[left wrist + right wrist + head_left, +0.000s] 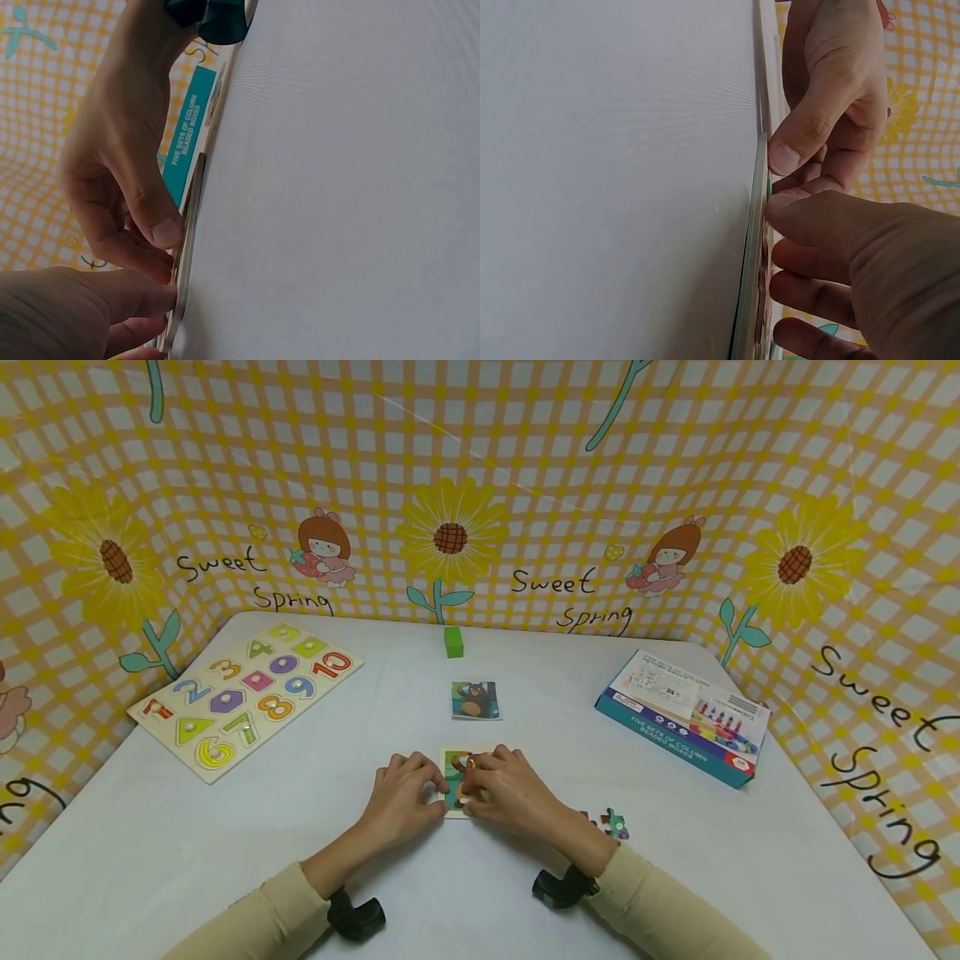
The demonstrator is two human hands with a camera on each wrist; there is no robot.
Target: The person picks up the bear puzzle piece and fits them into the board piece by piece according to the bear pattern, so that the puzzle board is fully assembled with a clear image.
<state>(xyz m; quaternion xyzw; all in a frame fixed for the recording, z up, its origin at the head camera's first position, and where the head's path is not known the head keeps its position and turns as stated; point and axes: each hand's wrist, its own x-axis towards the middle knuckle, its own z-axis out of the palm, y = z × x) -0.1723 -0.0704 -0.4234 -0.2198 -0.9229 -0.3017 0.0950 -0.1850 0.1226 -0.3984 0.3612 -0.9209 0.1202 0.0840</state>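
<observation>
Both hands, left hand (401,793) and right hand (504,787), pinch the small square cardboard puzzle tray (454,775) on the white table (225,843), at 6 o'clock from the bear card (475,700); uneven pressing could pop a piece out

White table (225,827) fills foreground. Yellow-and-white checked backdrop (525,460) wraps three sides: sunflowers, cartoon girls, "Sweet Spring" lettering, teal stems. Light even, soft; no windows or floor visible.
</observation>
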